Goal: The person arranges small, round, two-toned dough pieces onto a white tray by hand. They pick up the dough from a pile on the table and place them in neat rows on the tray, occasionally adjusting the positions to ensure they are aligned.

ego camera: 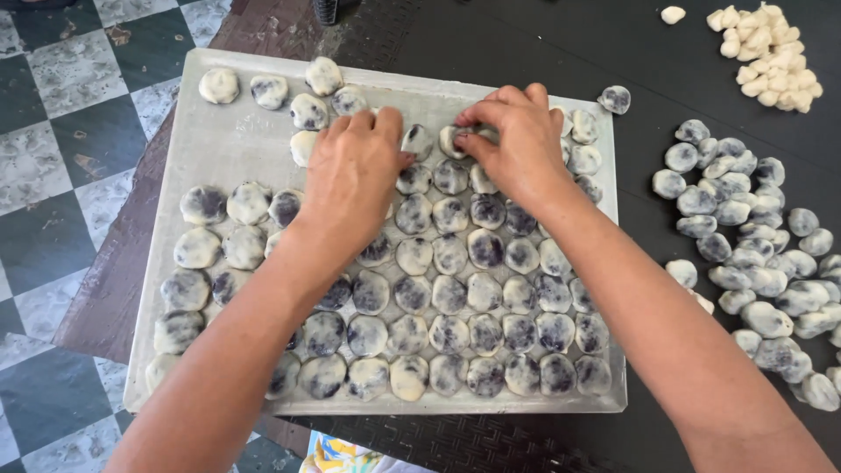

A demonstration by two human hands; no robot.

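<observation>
Metal baking tray [229, 144] lying on the dark table [543, 52], my left hand [350, 180] resting flat, fingers loosely spread over filled dough rounds [449, 293], my right hand [517, 144] pinching one dough piece [452, 140] at the tray's far edge, loose pile of rounds [753, 254] waiting to my right.

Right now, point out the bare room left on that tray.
Bare metal on the tray lies between the top-left discs and the left cluster. Crowded: centre and right, where the left hand and right hand work.

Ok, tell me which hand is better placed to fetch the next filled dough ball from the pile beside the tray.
Probably the right hand: the pile of filled balls lies on its side, past the tray edge. The left hand would have to cross over.
</observation>
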